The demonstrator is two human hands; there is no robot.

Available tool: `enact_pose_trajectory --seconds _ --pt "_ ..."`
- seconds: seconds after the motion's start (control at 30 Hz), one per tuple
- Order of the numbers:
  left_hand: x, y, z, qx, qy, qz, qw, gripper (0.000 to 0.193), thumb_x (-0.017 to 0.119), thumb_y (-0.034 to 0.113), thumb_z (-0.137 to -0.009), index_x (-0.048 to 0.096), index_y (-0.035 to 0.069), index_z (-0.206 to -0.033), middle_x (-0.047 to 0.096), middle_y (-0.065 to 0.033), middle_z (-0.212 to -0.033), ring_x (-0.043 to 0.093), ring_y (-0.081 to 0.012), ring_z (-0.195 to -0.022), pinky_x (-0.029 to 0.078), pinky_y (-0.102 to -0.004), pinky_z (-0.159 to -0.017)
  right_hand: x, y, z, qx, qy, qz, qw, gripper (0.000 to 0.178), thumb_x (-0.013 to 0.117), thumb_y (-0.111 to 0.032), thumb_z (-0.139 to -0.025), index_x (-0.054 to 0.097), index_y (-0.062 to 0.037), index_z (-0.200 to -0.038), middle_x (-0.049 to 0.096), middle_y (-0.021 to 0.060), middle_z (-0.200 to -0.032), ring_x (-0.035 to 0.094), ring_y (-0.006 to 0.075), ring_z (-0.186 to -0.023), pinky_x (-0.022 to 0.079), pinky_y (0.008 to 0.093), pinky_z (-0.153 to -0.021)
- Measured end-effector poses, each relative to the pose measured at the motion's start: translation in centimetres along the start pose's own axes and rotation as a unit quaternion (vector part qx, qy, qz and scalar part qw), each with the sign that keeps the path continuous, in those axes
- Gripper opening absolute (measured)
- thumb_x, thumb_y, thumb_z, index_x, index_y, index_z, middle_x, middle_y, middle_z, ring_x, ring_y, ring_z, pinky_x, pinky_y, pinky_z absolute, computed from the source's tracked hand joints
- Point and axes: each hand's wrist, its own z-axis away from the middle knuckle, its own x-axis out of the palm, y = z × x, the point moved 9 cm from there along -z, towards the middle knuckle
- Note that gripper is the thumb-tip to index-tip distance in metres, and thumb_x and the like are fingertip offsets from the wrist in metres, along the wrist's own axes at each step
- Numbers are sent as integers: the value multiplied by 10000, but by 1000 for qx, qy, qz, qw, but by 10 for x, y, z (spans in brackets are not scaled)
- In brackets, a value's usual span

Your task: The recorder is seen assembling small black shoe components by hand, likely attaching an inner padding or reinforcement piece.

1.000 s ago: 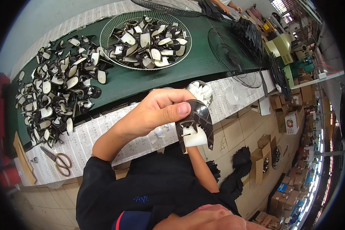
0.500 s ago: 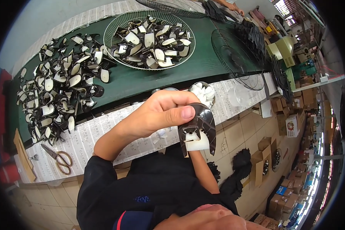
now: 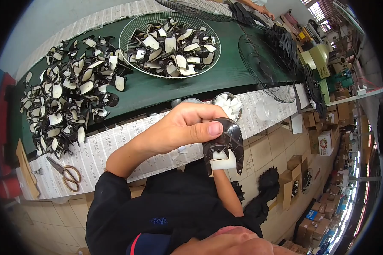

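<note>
My left hand (image 3: 193, 127) is closed, pinching a glossy dark brown shoe upper piece (image 3: 230, 135) between thumb and fingers. The piece is curved, has stitched lines, and shows a white insert (image 3: 223, 161) at its lower end. Below it my right forearm (image 3: 226, 191) rises; the right hand is hidden behind the piece, so its fingers cannot be seen. Just beyond the piece stands a round container of white pieces (image 3: 227, 102). A wire basket (image 3: 122, 42) further off holds many similar dark pieces with pale inserts.
A pile of dark and white pieces (image 3: 68, 91) covers the left of the green table (image 3: 157, 91). Scissors (image 3: 70, 176) lie on the paper-covered front edge. Dark wire baskets (image 3: 264, 63) stand at the right. Cartons (image 3: 291, 180) sit on the floor. Another person's hand (image 3: 261, 9) shows at the far edge.
The whole view has shifted slightly to the right. My left hand still holds the shoe upper piece, which sits a little further right and is turned slightly.
</note>
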Motion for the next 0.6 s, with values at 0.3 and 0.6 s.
enact_pose_trajectory --seconds 0.3,0.6 --pt "0 -1 1 -4 -5 -4 1000 490 603 445 -882 602 -34 -987 590 -25 -865 504 -57 -722 388 -195 -600 -2 -15 -5 1 -11 -19 1000 246 490 -133 -951 598 6 -779 580 81 -710 518 170 -587 405 295 -551" --pt "2 3 5 15 -47 32 998 302 533 274 -963 603 -9 -1042 613 -3 -915 526 -49 -840 434 -217 -759 -4 -23 -6 -32 -11 -10 999 228 496 -120 -945 600 8 -786 574 91 -709 517 182 -581 400 299 -543"
